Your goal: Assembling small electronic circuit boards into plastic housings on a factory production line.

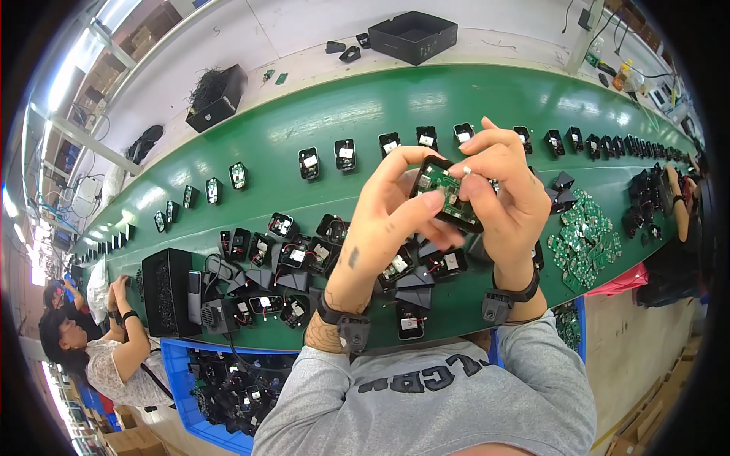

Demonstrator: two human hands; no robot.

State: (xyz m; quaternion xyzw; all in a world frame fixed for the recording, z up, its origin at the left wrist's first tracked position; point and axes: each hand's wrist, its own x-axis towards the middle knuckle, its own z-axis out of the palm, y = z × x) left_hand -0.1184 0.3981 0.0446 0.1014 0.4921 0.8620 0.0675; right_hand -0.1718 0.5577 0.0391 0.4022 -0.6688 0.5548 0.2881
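Observation:
A small black plastic housing [420, 182] with a green circuit board [449, 185] in it is held up over the bench. My left hand [384, 216] grips the housing from the left, its thumb lying on the board. From the right, my right hand [506, 194] closes over the board, thumb and forefinger pinched at a small white piece [466, 171] that looks like a plug. Those fingers hide part of the board. Below my hands, several similar black housings [295, 254] with red wires lie jumbled. Loose green circuit boards [585, 242] are heaped on the right.
Rows of black housings [345, 154] stand along the green bench [281, 114]. A black box [167, 292] stands at left, above a blue bin [182, 387] of dark parts. Farther back are another black box [414, 38] and a box of wires [217, 99]. Co-workers [114, 357] sit on both sides.

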